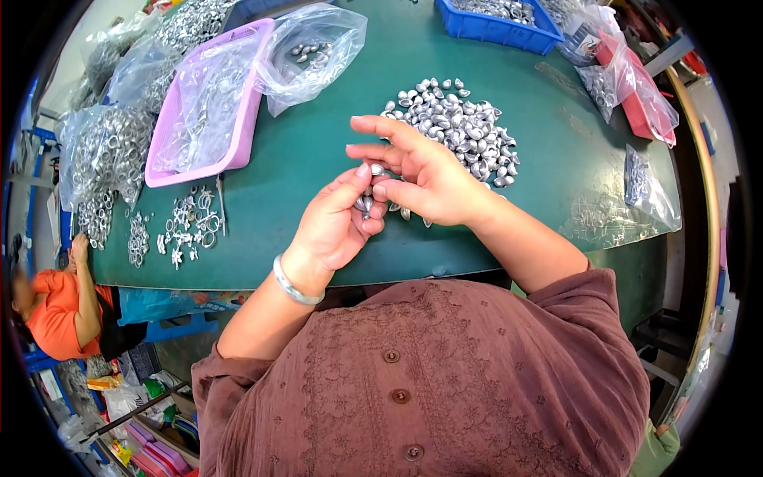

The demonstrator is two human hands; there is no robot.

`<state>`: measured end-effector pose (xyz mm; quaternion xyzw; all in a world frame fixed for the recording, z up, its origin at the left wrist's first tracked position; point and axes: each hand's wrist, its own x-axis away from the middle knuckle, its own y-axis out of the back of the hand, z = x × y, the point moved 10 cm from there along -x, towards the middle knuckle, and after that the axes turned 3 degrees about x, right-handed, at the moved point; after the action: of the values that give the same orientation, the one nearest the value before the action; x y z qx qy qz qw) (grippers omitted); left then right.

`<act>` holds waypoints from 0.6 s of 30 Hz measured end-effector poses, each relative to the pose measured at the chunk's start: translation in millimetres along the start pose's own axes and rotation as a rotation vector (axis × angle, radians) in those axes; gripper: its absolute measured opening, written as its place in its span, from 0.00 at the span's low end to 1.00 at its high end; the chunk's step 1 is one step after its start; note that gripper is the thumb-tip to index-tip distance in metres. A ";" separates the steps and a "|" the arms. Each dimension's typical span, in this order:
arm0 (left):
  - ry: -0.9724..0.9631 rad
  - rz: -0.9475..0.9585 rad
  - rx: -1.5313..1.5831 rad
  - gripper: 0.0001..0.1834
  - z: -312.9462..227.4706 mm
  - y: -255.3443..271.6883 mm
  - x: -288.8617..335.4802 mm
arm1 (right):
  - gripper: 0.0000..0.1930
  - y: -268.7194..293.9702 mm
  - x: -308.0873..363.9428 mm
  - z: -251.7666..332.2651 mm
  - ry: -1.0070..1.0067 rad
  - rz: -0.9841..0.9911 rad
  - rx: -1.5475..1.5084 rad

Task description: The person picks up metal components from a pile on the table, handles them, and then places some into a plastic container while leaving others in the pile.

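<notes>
My left hand (338, 215), with a pale bangle (294, 282) on its wrist, is closed around a few silver shell-shaped metal pieces (364, 203). Its thumb and fingertips meet my right hand (433, 179) over the table. At that meeting point a single silver shell-shaped piece (377, 169) shows between the fingertips. The right thumb and a lower finger close in on it, while the upper fingers stretch out to the left. Just beyond the right hand spreads a loose pile of similar silver pieces (465, 131); its near edge is partly hidden by that hand.
A pink basket (246, 131) lined with plastic stands left on the green table (318, 135), near a clear bag (342, 40). Small silver parts (191, 222) lie nearby. A blue tray (493, 28) is at the back, a red basket (632, 95) at right. Another person in orange (63, 314) sits far left.
</notes>
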<state>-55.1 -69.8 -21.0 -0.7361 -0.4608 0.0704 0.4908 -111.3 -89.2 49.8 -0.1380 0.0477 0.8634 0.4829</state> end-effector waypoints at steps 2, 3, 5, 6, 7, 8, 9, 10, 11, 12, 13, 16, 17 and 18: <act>0.013 -0.014 0.063 0.11 -0.1 4.1 0.4 | 0.27 4.6 -0.5 -1.4 0.026 -0.030 0.018; 0.019 -0.020 0.095 0.11 0.1 5.6 0.6 | 0.24 8.1 -1.0 -1.3 0.051 -0.049 0.060; 0.008 -0.002 0.121 0.11 -2.2 5.3 0.9 | 0.20 12.0 -1.5 -5.2 0.023 -0.061 0.094; 0.002 0.007 0.135 0.12 -3.3 5.3 1.2 | 0.18 12.9 -1.2 -10.1 -0.029 -0.052 0.086; -0.004 0.005 0.131 0.12 -4.0 6.2 1.5 | 0.16 12.9 -1.1 -14.9 -0.082 -0.043 0.078; -0.008 0.002 0.127 0.12 -4.6 6.8 1.6 | 0.14 12.8 -1.6 -11.2 -0.057 -0.044 0.115; -0.013 0.000 0.123 0.12 -5.1 7.4 1.7 | 0.13 12.6 -2.2 -7.1 -0.031 -0.046 0.151; -0.016 0.024 0.121 0.11 -5.6 5.7 1.9 | 0.11 12.2 -2.6 -3.5 -0.006 -0.047 0.187; -0.018 0.048 0.118 0.11 -6.0 4.1 2.0 | 0.10 12.3 -2.5 -1.3 0.010 -0.049 0.225; -0.020 0.072 0.115 0.11 -6.4 2.0 2.3 | 0.10 12.3 -2.4 0.7 0.025 -0.051 0.264; -0.041 0.074 0.092 0.11 -8.0 1.8 2.5 | 0.09 12.3 -2.2 2.5 0.041 -0.053 0.302; -0.095 0.070 0.038 0.10 -11.1 0.1 2.2 | 0.10 14.8 -1.0 10.8 0.126 -0.075 0.408; -0.111 0.061 0.029 0.10 -12.3 0.5 2.3 | 0.09 15.5 -1.1 12.2 0.143 -0.086 0.415; -0.128 0.052 0.021 0.10 -13.6 1.0 2.4 | 0.09 15.9 -1.3 13.4 0.159 -0.097 0.423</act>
<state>-45.5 -77.0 -14.1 -0.7367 -0.4711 0.1347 0.4661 -126.7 -95.8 62.2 -0.1035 0.2586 0.7965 0.5366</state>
